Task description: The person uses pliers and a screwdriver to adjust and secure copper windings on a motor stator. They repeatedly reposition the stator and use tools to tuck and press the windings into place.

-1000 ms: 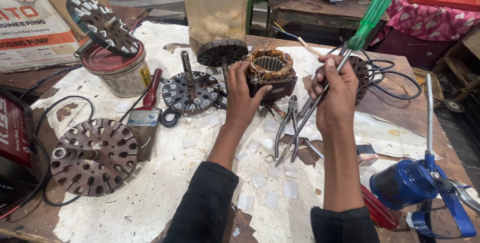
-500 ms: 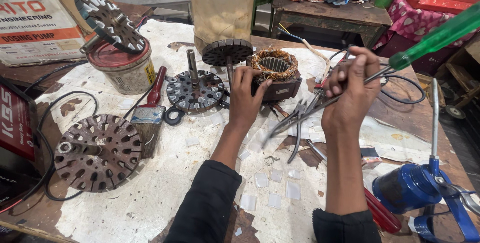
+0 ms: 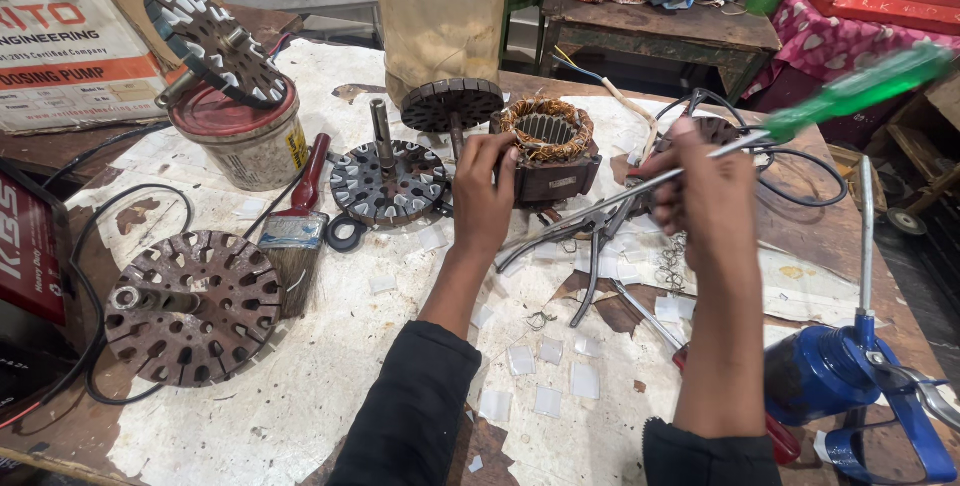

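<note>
Far left, 8 o'clock: rusty slotted rotor disc [image 3: 192, 308] w/ black cable looped round it. At 10 o'clock, a tin [image 3: 240, 141] w/ a second slotted disc [image 3: 215, 41] leaning on top, which could slide off if the table gets bumped. Paintbrush [image 3: 293, 231] lies just beside it.

Centre: left hand [image 3: 485, 196] has fingers closed on the near side of the stator [image 3: 549, 151], a copper-wound core at 12 o'clock. Grip covers one side only, so the core could twist or tip under a prying push.

Right hand [image 3: 712, 196] is closed round the shaft of a green-handled screwdriver [image 3: 800, 116], handle up toward 2 o'clock, blurred, tip aimed at the stator. A slip there prob. gouges winding enamel or jabs the left fingers, which sit right next to the tip.

Pliers [image 3: 600, 246] lie under both wrists w/ loose paper bits [image 3: 545, 381]; snag risk. Blue tool [image 3: 835, 376] at 4 o'clock, near the edge.
</note>
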